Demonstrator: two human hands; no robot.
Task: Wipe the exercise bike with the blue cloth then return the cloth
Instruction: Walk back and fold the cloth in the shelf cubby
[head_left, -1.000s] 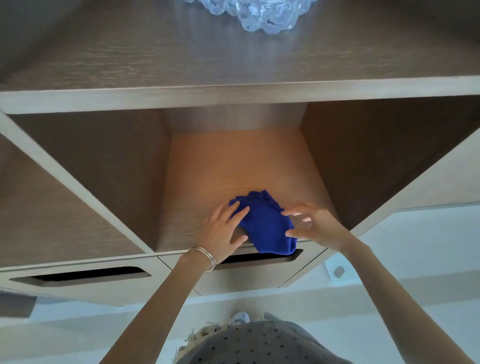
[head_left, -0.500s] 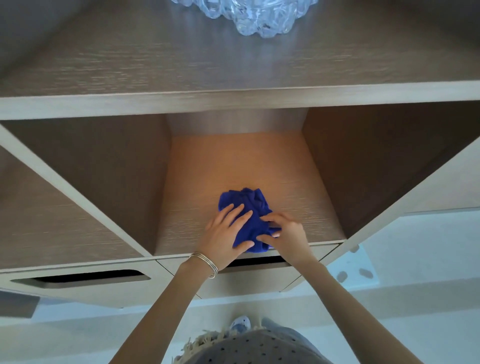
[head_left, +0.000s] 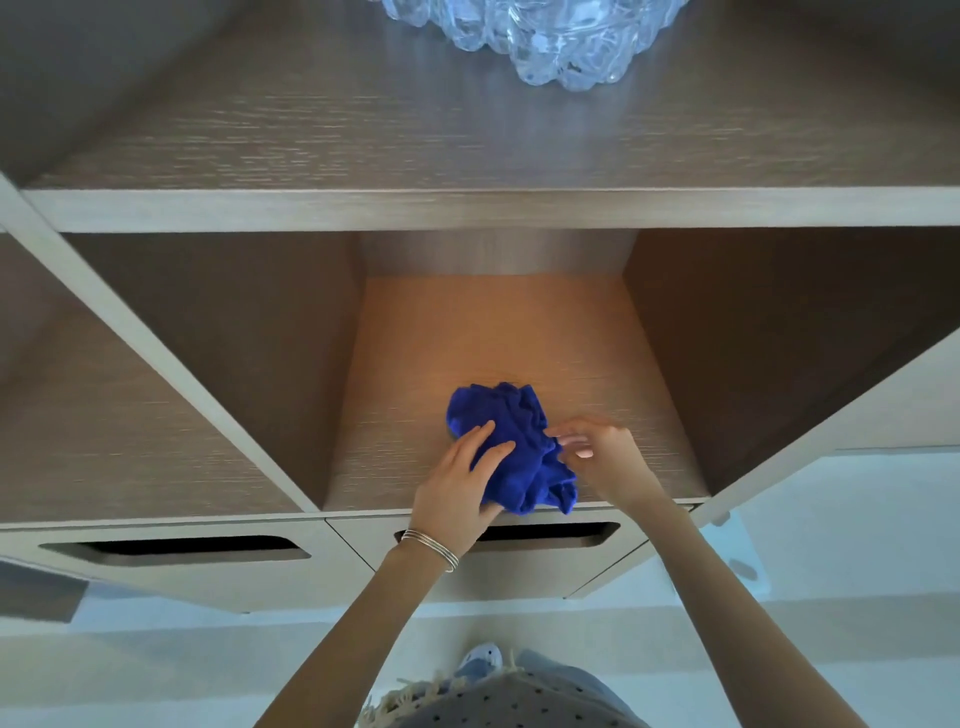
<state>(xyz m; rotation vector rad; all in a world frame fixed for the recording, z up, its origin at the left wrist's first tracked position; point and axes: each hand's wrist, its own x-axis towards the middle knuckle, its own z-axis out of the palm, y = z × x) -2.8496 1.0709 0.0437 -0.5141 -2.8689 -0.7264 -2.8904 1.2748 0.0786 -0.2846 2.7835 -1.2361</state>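
Note:
The blue cloth (head_left: 511, 415) lies crumpled on the floor of the middle shelf compartment (head_left: 493, 332), close to its front edge. My left hand (head_left: 457, 488) rests on the cloth's left side, fingers spread over it and thumb at its front edge. From the right, my right hand (head_left: 605, 457) pinches the cloth with curled fingers. No exercise bike is in view.
A knobbly glass bowl (head_left: 545, 36) stands on the wooden top above the compartment. Dividers wall the compartment on both sides. Below the shelf edge are drawers with dark handle slots (head_left: 176, 550). Pale floor and my shoe (head_left: 483, 657) show underneath.
The cloth went from a flatter fold to a bunched heap. My right hand moved in from the right and closed on it, while my left hand stayed on its left side.

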